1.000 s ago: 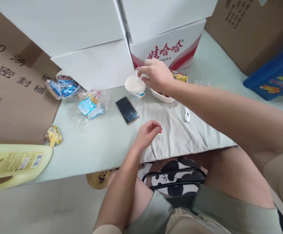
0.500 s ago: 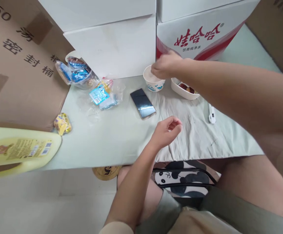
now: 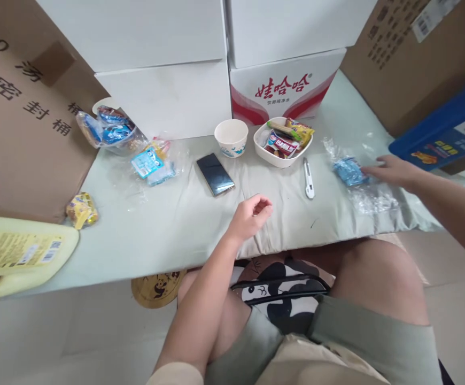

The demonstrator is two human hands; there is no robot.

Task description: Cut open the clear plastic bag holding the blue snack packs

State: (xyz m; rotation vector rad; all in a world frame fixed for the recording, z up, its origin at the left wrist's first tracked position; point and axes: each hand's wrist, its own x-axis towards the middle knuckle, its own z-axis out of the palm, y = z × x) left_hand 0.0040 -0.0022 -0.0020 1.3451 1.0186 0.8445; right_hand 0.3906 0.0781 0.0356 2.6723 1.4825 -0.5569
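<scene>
Right hand (image 3: 393, 172), fingers flat on blue snack packet (image 3: 348, 170) w/ no grip, right of snack bowl (image 3: 283, 142); loose clear wrap could slip; left hand (image 3: 250, 216) half-curled, empty.

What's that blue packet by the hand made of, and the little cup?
The blue packet under the right hand looks like thin clear plastic film: shiny and crinkled. The cup seems to be matte white paper with a blue print, though thin plastic is possible.

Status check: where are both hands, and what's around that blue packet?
Right hand flat, fingertips on blue packet in clear wrap. Left hand loosely curled, holding nothing, on the cloth. White cutter and snack bowl lie left of the packet.
</scene>
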